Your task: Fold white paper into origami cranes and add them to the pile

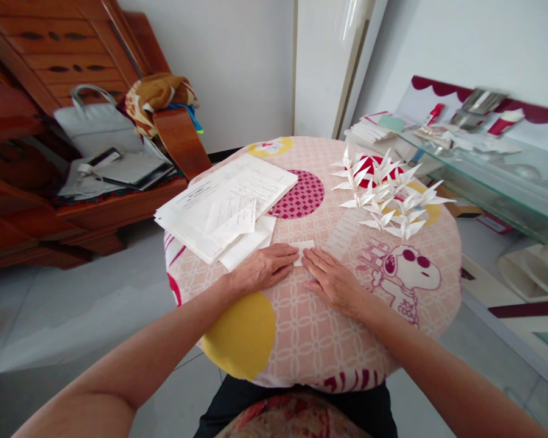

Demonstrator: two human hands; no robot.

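A small folded piece of white paper (pixel 305 247) lies flat on the table between my two hands. My left hand (pixel 263 266) rests palm down, its outstretched fingertips on the paper's left edge. From the other side, my right hand (pixel 333 281) lays its flat fingers on the right edge, thumb held apart. Neither hand grasps anything. Several white folded paper cranes (pixel 383 188) stand in a group at the table's right rear. To the left is a stack of white paper sheets (pixel 228 198), with a smaller written slip (pixel 232 218) on top.
A patterned pink cloth (pixel 296 328) covers the round table. On the right stands a glass shelf (pixel 493 182) with cups and papers. A wooden bench (pixel 86 219) at the left bears a grey bag (pixel 95 131) and a brown cloth bundle (pixel 159 100).
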